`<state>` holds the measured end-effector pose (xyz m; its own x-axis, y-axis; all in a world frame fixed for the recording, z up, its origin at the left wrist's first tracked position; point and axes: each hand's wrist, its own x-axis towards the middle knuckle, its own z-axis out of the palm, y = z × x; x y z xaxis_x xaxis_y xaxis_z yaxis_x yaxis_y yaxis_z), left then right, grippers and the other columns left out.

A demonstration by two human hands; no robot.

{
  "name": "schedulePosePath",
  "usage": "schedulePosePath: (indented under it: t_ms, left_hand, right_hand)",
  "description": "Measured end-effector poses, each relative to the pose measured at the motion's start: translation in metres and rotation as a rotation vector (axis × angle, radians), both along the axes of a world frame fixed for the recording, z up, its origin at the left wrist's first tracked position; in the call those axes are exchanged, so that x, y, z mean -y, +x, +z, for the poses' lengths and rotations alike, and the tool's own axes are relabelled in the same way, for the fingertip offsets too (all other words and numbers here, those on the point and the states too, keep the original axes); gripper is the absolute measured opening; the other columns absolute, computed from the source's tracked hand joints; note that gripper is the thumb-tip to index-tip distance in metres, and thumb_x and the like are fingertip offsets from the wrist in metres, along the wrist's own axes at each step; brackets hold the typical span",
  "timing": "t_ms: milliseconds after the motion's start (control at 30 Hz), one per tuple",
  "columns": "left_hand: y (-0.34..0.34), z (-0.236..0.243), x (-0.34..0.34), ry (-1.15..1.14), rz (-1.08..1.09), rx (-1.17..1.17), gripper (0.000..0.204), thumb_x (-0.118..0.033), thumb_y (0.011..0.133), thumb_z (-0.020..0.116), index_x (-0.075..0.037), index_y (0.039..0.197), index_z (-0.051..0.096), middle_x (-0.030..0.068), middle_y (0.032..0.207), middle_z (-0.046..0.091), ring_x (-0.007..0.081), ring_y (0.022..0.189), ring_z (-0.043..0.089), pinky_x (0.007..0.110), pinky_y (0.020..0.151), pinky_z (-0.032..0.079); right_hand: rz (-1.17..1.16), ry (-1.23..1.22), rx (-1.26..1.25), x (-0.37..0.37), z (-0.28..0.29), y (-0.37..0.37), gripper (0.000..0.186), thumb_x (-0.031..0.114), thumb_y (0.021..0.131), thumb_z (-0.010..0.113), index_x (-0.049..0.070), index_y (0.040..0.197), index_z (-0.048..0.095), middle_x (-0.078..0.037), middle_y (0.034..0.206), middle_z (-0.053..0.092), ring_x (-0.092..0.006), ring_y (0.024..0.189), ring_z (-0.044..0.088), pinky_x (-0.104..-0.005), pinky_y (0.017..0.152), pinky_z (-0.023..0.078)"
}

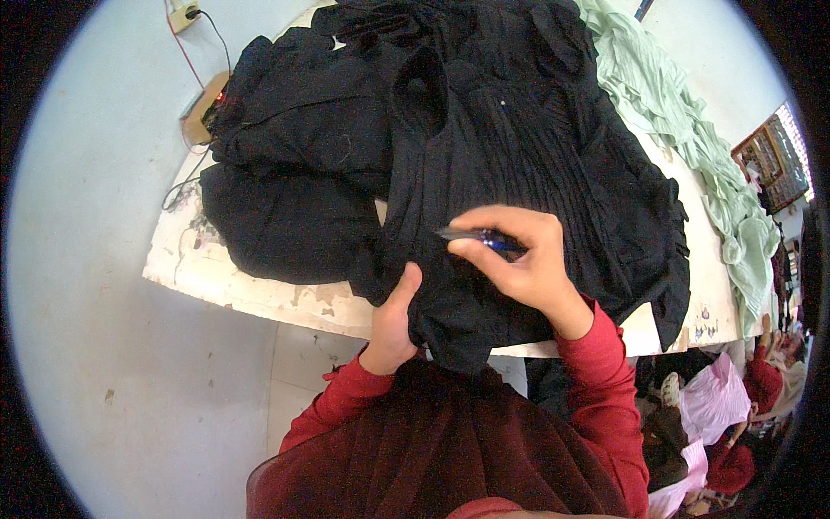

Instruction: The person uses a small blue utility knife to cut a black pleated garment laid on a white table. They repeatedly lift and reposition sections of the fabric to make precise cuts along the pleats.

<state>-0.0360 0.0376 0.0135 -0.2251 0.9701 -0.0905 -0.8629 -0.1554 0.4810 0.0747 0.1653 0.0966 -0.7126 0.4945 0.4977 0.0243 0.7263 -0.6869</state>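
Note:
A black pleated garment lies spread over the white table, its near edge hanging a little over the front. My left hand grips that near edge, thumb on top and fingers hidden beneath the cloth. In my right hand is a small pair of thread snips with a blue body and a dark pointed tip. The tip points left, just above the cloth; whether it touches cannot be told. My right fingers are closed around the snips.
More black cloth is heaped at the left of the table. Pale green pleated cloth runs along the right edge. A cable and a brown box are by the wall at far left. People with pink cloth are at lower right.

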Motion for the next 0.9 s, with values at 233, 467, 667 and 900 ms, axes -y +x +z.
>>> schedulePosePath:
  t_ms: [233, 467, 667, 900]
  left_hand:
    - [0.018, -0.015, 0.006, -0.091, 0.262, -0.392, 0.037, -0.012, 0.095, 0.056, 0.0, 0.129, 0.05, 0.008, 0.125, 0.056, 0.0184, 0.11, 0.056, 0.032, 0.098, 0.043]
    - [0.003, 0.001, 0.005, -0.097, 0.086, 0.031, 0.041, -0.027, 0.099, 0.048, 0.003, 0.126, 0.05, 0.0121, 0.124, 0.058, 0.0226, 0.111, 0.057, 0.036, 0.098, 0.044]
    - [0.013, -0.012, 0.006, -0.165, 0.217, -0.223, 0.037, -0.022, 0.095, 0.057, 0.002, 0.123, 0.053, 0.0113, 0.122, 0.059, 0.0223, 0.109, 0.058, 0.036, 0.097, 0.045]
    - [0.003, -0.001, 0.005, 0.075, -0.013, 0.106, 0.044, -0.029, 0.101, 0.041, 0.003, 0.132, 0.043, 0.0139, 0.132, 0.051, 0.0272, 0.118, 0.052, 0.041, 0.104, 0.04]
  right_hand:
    - [-0.038, -0.772, -0.295, 0.039, -0.045, -0.012, 0.026, 0.007, 0.077, 0.078, 0.006, 0.097, 0.061, 0.005, 0.077, 0.057, 0.0003, 0.066, 0.048, -0.0155, 0.057, 0.034]
    - [-0.021, -1.173, -0.513, 0.047, -0.065, -0.001, 0.019, 0.006, 0.079, 0.075, 0.008, 0.09, 0.059, 0.005, 0.078, 0.06, -0.0003, 0.057, 0.046, -0.0165, 0.047, 0.032]
    - [-0.136, -0.802, -0.222, 0.049, -0.058, -0.006, 0.013, 0.011, 0.083, 0.073, 0.005, 0.091, 0.064, 0.004, 0.081, 0.06, -0.0028, 0.069, 0.051, -0.0189, 0.062, 0.038]
    - [-0.126, -0.924, -0.474, 0.053, -0.072, 0.005, 0.008, 0.01, 0.085, 0.069, 0.003, 0.083, 0.066, 0.0, 0.085, 0.063, -0.0038, 0.067, 0.051, -0.0189, 0.059, 0.038]
